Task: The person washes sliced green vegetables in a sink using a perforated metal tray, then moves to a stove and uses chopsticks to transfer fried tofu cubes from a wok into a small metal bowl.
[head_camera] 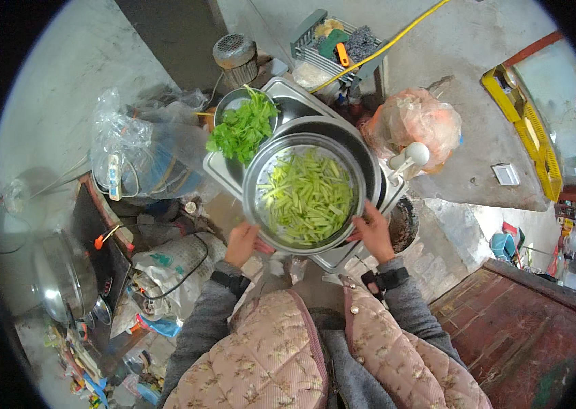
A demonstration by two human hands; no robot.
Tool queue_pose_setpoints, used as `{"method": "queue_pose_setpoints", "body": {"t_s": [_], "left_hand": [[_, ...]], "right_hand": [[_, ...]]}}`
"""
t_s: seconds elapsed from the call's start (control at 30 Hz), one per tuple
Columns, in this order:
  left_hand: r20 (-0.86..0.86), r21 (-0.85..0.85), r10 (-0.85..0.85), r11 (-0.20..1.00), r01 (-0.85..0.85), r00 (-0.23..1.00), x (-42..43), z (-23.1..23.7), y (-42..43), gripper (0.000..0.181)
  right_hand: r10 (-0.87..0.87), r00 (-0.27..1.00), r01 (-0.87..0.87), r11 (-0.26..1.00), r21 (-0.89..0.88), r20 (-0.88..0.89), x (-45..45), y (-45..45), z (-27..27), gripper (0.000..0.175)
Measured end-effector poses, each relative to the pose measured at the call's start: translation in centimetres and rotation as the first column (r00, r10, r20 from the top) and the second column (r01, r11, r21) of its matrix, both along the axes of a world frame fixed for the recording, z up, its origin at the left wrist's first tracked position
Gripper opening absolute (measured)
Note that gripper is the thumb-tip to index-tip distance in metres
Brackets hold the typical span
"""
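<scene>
A round metal basin (249,214) with cut green stalk pieces (311,199) inside is held between my two hands, over a metal sink (334,262). My left hand (243,242) grips its lower left rim, and my right hand (374,234) grips the lower right. Behind the basin, a larger metal pot (313,122) stands in the sink. Leafy green herbs (247,128) fill a smaller metal bowl (225,102) at the upper left. A white faucet (413,156) rises at the sink's right side.
A wire rack (326,64) holding scrubbers stands behind the sink, with a yellow hose (395,38) crossing it. Plastic bags (418,125) lie to the right, a dark bucket (403,225) below them. At left are a plastic-covered bundle (150,158), a woven sack (180,266) and a large metal pot (60,276).
</scene>
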State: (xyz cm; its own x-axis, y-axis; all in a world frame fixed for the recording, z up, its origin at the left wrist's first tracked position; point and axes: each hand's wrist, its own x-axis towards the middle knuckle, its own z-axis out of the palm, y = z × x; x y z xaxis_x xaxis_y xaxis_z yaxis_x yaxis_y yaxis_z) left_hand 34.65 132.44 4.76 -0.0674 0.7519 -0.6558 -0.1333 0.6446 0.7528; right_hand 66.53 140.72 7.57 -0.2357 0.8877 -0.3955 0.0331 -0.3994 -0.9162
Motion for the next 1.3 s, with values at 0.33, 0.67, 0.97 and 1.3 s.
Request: {"method": "queue_pose_setpoints", "body": {"t_s": [0.33,0.67,0.97,1.3], "left_hand": [[0.078,0.056,-0.094,0.994,0.090,0.993,1.5,1.0,0.7,0.025],[0.057,0.042,-0.303,0.953,0.301,0.951,2.4,-1.1,-0.7,0.030],[0.195,-0.107,-0.456,0.870,0.481,0.868,6.7,-3.3,-0.5,0.029],[0.220,-0.186,-0.446,0.854,0.486,0.868,7.5,-5.0,-0.3,0.030]], "right_hand": [[-0.060,0.998,0.060,0.997,-0.046,-0.017,2.5,-1.6,-2.9,0.046],[-0.129,0.991,0.120,0.976,-0.181,-0.035,5.6,-3.0,-5.0,0.049],[-0.107,0.993,0.114,0.972,-0.204,0.045,12.0,-4.1,-5.0,0.047],[-0.111,0.972,0.154,0.965,-0.212,0.205,13.8,-3.9,-6.0,0.048]]}}
